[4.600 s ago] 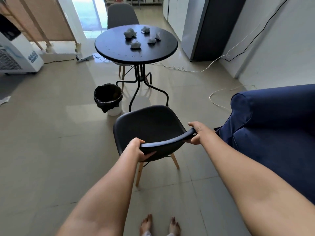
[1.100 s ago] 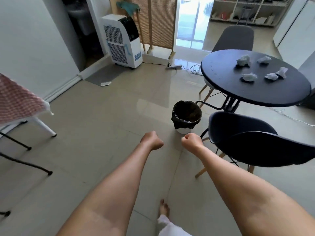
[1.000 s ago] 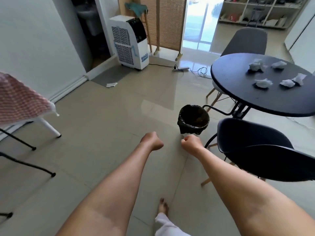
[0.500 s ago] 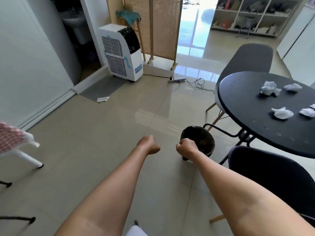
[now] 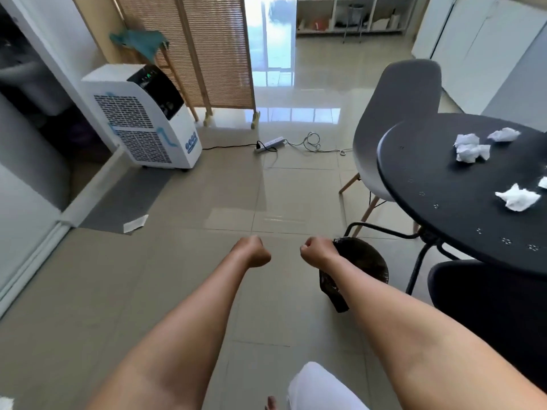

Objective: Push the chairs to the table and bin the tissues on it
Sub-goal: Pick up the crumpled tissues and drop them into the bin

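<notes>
My left hand and my right hand are both clenched into empty fists, held out over the floor. The round black table is at the right, with several crumpled white tissues on it, one of them near the front and another farther back. A grey chair stands at the table's far side. A black chair sits under the table's near edge at lower right. The black-lined bin stands on the floor just past my right wrist.
A white air cooler stands at the left by a wooden slat screen. A power strip and cables lie on the tiled floor ahead. A scrap of paper lies at the edge of a grey mat.
My hands let go of the black chair, now tucked under the table. I have walked left around the table toward the grey chair, fists held ahead; bin and table have come closer.
</notes>
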`<action>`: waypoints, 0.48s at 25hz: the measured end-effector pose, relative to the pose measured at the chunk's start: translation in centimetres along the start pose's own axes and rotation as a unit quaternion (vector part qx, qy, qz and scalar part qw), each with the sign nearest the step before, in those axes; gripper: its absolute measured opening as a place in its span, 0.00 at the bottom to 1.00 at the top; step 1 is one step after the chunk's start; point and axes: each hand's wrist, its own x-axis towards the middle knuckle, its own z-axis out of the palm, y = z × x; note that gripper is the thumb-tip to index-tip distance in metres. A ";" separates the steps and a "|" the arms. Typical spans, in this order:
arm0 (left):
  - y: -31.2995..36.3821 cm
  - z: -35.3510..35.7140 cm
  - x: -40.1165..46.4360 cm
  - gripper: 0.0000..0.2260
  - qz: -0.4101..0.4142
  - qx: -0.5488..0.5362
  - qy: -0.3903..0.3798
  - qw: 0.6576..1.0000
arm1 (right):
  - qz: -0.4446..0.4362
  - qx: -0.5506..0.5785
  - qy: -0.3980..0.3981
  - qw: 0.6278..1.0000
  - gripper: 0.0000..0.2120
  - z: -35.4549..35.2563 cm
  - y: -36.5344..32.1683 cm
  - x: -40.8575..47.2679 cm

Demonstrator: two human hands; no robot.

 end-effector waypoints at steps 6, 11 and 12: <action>4.5 -4.4 9.5 0.12 0.053 0.058 -0.016 0.997 | 0.048 0.022 0.020 0.998 0.18 -2.9 -1.2 8.7; 11.8 -7.8 18.7 0.14 0.093 0.090 -0.042 0.991 | 0.098 0.049 0.053 0.993 0.18 -8.9 -1.1 17.7; 13.3 -8.3 20.0 0.14 0.102 0.096 -0.046 0.989 | 0.106 0.057 0.058 0.991 0.18 -10.1 -1.0 18.8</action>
